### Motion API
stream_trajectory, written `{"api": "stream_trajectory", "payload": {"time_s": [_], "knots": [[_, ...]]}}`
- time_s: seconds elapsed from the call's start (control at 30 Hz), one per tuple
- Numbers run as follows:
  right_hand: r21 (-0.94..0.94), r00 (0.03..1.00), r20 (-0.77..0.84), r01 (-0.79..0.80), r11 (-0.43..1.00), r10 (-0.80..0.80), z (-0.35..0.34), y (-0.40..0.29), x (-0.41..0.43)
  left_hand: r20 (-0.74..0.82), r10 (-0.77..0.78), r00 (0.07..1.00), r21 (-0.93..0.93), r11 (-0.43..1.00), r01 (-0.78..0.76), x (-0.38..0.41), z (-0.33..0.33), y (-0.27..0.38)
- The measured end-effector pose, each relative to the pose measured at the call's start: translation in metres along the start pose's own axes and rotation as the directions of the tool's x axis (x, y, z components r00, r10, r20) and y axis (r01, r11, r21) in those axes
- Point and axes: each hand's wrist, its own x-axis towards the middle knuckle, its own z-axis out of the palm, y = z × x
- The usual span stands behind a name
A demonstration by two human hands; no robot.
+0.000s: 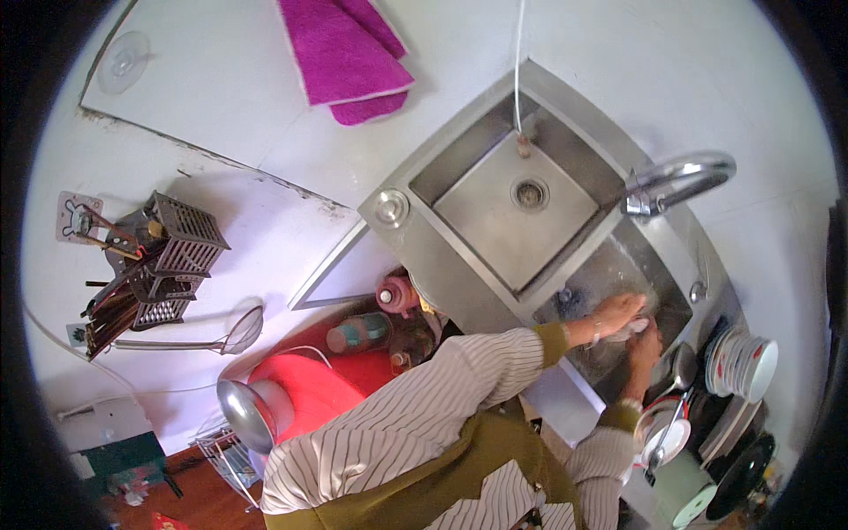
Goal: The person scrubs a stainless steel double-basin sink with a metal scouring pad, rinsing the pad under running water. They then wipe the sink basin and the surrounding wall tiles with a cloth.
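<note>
Both my hands are together over the right basin of a stainless steel double sink (450, 283). A small pale item (637, 325) lies between them; its kind is too unclear to tell. My right hand (646, 344) has its fingers closed around this item. My left hand (619, 315) is bent over it from the other side, its fingertips partly hidden. The basin floor beneath looks wet. A curved chrome faucet (682, 179) stands on the sink rim beyond my hands. The left basin (503, 218) shows its drain and a thin white hose (518, 73) hanging in.
Stacked bowls (742, 364), a ladle (682, 368) and a pale green canister (686, 490) crowd the right side. A magenta cloth (351, 56) lies beyond the sink. A utensil rack (185, 238) and wire strainer (244, 329) are at left, with a metal bowl (245, 414) lower down.
</note>
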Motion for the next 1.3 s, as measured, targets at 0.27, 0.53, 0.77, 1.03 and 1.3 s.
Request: {"api": "stream_trajectory", "payload": {"time_s": [0.27, 0.53, 0.77, 1.03, 1.3], "knots": [[0.146, 0.994, -0.021, -0.108, 0.983, 0.112, 0.025, 0.037, -0.045, -0.546, 0.442, 0.712, 0.577, 0.814, -0.063, -0.09, -0.244, 0.14], [-0.076, 0.974, 0.064, -0.213, 0.974, 0.218, 0.041, 0.039, -0.038, -0.033, 0.487, 0.873, 0.919, -0.329, 0.218, -0.139, -0.404, 0.126], [-0.268, 0.948, 0.063, -0.286, 0.92, 0.313, 0.051, -0.032, -0.002, -0.069, 0.458, 0.886, 0.876, -0.398, 0.274, -0.166, -0.387, 0.143], [-0.426, 0.663, 0.685, 0.03, 0.904, 0.301, 0.093, 0.014, -0.009, 0.066, 0.556, 0.828, 0.958, -0.267, 0.102, -0.143, -0.351, 0.164], [0.472, 0.909, 0.329, -0.393, 0.789, 0.256, -0.046, -0.094, -0.042, 0.058, -0.062, 0.996, 0.285, 0.958, 0.043, -0.108, -0.158, 0.117]]}}
